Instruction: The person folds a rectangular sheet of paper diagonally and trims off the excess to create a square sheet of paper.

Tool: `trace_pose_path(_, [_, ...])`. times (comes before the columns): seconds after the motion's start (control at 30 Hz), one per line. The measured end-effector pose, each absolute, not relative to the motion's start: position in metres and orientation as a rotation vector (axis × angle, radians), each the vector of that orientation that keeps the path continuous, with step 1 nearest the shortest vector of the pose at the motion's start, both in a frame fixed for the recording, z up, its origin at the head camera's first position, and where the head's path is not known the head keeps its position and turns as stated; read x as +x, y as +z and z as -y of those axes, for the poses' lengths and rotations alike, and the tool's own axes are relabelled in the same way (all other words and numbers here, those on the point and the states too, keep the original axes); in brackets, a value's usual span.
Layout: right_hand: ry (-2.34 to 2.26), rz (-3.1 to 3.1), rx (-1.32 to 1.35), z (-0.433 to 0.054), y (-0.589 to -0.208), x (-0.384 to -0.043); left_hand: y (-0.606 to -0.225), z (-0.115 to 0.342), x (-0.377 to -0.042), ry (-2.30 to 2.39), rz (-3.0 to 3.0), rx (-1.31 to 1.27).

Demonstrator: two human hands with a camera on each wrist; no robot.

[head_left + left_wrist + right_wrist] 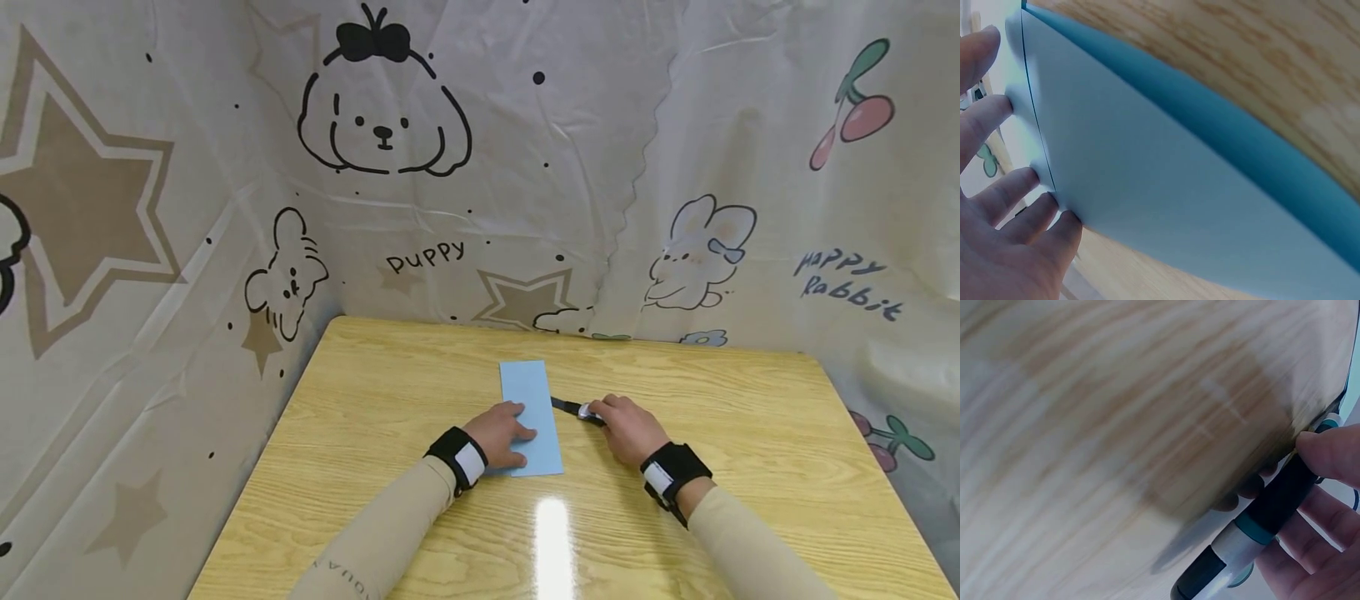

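A sheet of light blue paper (531, 385), upright rectangle in the head view, lies on the wooden table. My left hand (498, 435) rests on its left and lower part with the fingers spread. In the left wrist view the paper (1147, 162) looks folded, a darker layer showing along one edge; a thin dark line crosses it by the fingertips. To the right, my right hand (628, 432) grips a utility knife (572, 407), its tip at the paper's right edge. The right wrist view shows the knife's black, silver and teal handle (1275, 503) between thumb and fingers; its tip is hard to see.
The wooden table (397, 367) extends around both hands. A pale cloth (495, 125) printed with cartoon animals and stars hangs behind the table and along its left and right sides. A bright light reflection lies on the tabletop near the front.
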State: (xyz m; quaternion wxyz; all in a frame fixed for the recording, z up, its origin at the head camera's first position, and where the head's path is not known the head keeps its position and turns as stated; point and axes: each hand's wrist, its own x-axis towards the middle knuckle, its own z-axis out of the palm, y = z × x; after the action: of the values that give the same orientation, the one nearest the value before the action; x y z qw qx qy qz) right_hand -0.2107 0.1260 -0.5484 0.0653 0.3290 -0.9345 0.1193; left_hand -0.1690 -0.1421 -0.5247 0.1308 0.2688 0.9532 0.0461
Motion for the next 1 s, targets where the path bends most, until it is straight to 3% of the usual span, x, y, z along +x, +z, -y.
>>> trace_pose_path(0.33, [0.334,2.841,1.016,-0.108,-0.547,-0.218,-0.527,0.143,-0.170,0.158,-2.764,0.780])
trace_pose_path(1.0, [0.352,2.848,0.958,-0.127,-0.544,-0.217,-0.525,0.144,-0.167,0.202,-2.773,0.765])
